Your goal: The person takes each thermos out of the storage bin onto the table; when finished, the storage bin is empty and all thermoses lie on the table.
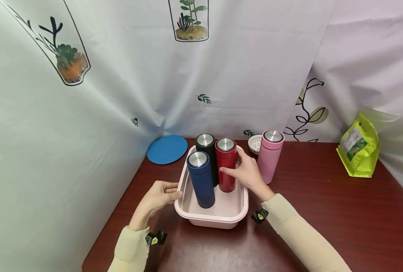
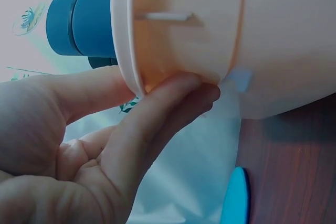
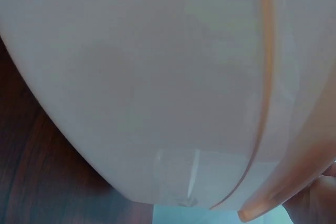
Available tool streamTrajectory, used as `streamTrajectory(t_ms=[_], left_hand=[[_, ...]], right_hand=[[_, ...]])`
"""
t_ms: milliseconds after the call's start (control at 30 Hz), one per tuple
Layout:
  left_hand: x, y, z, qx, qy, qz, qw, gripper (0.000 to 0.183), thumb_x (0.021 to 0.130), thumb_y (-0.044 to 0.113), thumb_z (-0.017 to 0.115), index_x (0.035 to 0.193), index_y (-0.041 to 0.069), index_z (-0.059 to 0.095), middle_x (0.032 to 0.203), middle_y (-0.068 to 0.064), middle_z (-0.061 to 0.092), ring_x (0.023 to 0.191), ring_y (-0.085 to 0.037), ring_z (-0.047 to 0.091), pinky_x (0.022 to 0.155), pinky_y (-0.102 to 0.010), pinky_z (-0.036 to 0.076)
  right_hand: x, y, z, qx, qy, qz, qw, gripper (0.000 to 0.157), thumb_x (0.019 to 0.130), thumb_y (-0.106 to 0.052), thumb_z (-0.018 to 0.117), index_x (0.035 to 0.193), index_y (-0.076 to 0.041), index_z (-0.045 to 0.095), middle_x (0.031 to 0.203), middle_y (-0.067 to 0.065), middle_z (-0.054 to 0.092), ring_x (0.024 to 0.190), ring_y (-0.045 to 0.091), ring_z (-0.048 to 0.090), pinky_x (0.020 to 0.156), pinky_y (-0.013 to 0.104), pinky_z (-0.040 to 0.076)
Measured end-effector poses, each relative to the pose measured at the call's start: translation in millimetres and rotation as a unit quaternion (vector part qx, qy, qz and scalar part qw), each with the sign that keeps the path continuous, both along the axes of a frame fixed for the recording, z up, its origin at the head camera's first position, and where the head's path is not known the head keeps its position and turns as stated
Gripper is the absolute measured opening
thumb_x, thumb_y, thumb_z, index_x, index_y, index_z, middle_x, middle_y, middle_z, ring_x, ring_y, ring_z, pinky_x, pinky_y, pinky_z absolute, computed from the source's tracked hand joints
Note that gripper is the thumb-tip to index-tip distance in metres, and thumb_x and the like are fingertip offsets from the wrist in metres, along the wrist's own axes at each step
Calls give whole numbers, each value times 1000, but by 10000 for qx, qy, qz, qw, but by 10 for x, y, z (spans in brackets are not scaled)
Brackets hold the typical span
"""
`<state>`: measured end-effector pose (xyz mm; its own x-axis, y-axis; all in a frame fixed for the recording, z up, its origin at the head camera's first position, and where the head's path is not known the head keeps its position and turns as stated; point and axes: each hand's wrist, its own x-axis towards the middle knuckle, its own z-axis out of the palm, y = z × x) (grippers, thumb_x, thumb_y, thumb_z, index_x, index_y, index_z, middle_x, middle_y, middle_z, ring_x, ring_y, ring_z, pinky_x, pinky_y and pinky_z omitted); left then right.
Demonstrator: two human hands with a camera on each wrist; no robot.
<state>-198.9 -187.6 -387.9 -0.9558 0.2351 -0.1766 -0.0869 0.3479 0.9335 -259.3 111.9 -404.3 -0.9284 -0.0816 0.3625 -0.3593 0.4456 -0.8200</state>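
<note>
A pale pink plastic basin [image 1: 212, 218] sits on the table with three thermos bottles upright inside: a dark blue one [image 1: 201, 181] at the front, a black one [image 1: 205, 140] behind it, and a red one [image 1: 226, 166] to the right. My left hand [image 1: 158, 198] pinches the basin's left rim, thumb on top and fingers under it against the outer wall, as the left wrist view shows. With thumb and fingers around its right side, my right hand [image 1: 249, 170] grips the red thermos. The right wrist view mostly holds the basin's outer wall [image 3: 147, 87].
A pink thermos [image 1: 271, 156] stands just right of the basin, beside a small white woven basket [image 1: 254, 143]. A blue round mat [image 1: 167, 149] lies at the back left. Far right stands a green pouch [image 1: 359, 147]. Patterned curtains close off the dark red table [image 1: 324, 211] behind and at the sides.
</note>
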Motion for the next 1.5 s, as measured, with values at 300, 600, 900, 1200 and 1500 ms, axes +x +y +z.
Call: streamTrajectory(t_ms=[300, 600, 900, 1200, 1500], left_hand=[[11, 42, 13, 31, -7, 12, 10000, 43, 90, -3, 63, 128, -21, 51, 118, -38, 60, 100, -42, 68, 76, -43, 60], [3, 28, 27, 123, -20, 24, 9999, 43, 91, -3, 64, 128, -21, 51, 116, -37, 62, 100, -42, 68, 76, -43, 60], [2, 26, 43, 22, -31, 75, 10000, 43, 91, -2, 64, 127, -20, 52, 115, -35, 64, 96, -39, 70, 77, -43, 60], [7, 29, 27, 92, -93, 122, 9998, 43, 91, -2, 64, 128, -20, 52, 116, -34, 64, 98, -40, 69, 78, -44, 60], [-2, 29, 39, 96, -134, 140, 9998, 43, 91, -3, 64, 129, -19, 51, 119, -35, 62, 99, -40, 69, 80, -46, 59]], right_hand=[[49, 21, 53, 198, 44, -110, 9997, 79, 71, -26, 88, 139, -10, 50, 120, 12, 67, 104, 28, 69, 91, 46, 56], [141, 65, 207, 506, 272, -310, 9979, 70, 70, -31, 89, 129, -11, 58, 110, 7, 71, 89, 24, 65, 80, 42, 57], [325, 90, 455, 37, 516, -234, 9984, 68, 68, -23, 91, 126, -7, 59, 109, 8, 71, 93, 23, 68, 81, 31, 58], [452, 156, 601, -499, 642, 18, 9967, 66, 70, -22, 90, 127, -13, 58, 112, 5, 70, 93, 18, 70, 85, 26, 58], [613, 234, 737, -954, 944, 129, 9909, 67, 71, -16, 89, 130, -18, 59, 118, 1, 67, 104, 15, 67, 89, 22, 55]])
